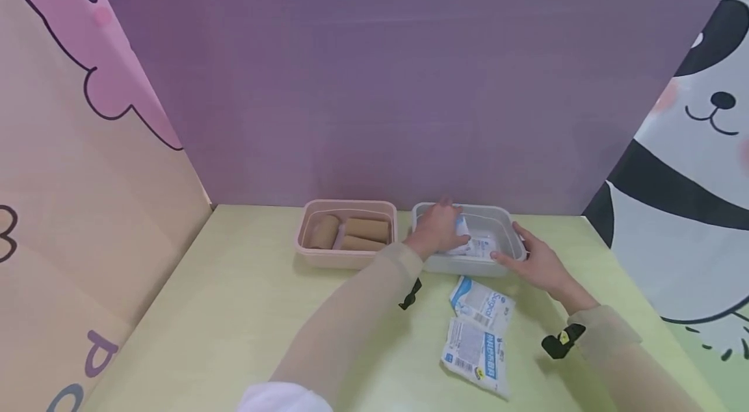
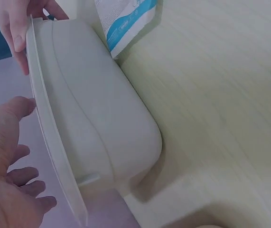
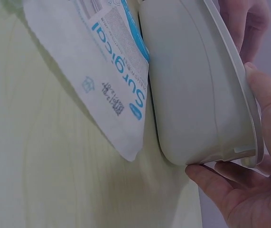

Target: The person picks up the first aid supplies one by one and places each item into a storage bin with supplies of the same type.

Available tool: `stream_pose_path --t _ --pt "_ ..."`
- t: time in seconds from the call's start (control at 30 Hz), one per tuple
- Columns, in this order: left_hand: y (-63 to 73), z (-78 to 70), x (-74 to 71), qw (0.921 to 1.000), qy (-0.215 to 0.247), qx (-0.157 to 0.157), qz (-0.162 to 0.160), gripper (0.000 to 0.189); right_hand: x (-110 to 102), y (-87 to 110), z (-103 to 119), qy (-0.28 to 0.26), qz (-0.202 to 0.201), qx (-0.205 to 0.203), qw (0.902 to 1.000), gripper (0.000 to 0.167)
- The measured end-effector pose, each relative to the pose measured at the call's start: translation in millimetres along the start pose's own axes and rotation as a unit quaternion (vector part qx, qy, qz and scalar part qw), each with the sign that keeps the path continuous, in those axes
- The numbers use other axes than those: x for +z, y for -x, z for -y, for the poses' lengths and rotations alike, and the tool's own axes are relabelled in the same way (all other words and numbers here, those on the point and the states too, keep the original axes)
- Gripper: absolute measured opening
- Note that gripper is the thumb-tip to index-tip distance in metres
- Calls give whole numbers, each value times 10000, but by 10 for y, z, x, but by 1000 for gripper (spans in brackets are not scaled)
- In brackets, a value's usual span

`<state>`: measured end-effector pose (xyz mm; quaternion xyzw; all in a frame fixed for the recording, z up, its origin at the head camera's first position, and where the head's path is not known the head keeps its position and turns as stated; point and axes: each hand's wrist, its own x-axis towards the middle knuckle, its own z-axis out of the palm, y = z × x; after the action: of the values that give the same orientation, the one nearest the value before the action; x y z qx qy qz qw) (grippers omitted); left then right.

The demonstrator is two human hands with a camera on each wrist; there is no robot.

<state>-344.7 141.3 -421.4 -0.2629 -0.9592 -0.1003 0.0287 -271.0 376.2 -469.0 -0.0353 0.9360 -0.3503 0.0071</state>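
Over the left half of the gray box, my left hand is relaxed, fingers spread; my right hand grips its right end. Long axis: left-right. Two packets lie on the bench, my side of it, nearer the right hand.

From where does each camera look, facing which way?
On the head, facing forward and down at the pink bin and grey bin; left hand and right hand show.
On left wrist, facing the grey bin's outer side; both hands show.
On right wrist, facing the same bin and Surgical packet; both hands show.
Both wrist views share that bin.
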Motion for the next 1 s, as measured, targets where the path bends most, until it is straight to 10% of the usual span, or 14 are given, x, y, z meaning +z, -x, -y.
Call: stream_pose_path --t 0.5,1.0 --pt "151 13 -316 9966 521 492 -410 64 -90 -104 20 114 -32 -147 9998 111" --pt "596 -87 -188 9853 571 1504 -581 63 -14 -15 26 282 12 -179 9994 108"
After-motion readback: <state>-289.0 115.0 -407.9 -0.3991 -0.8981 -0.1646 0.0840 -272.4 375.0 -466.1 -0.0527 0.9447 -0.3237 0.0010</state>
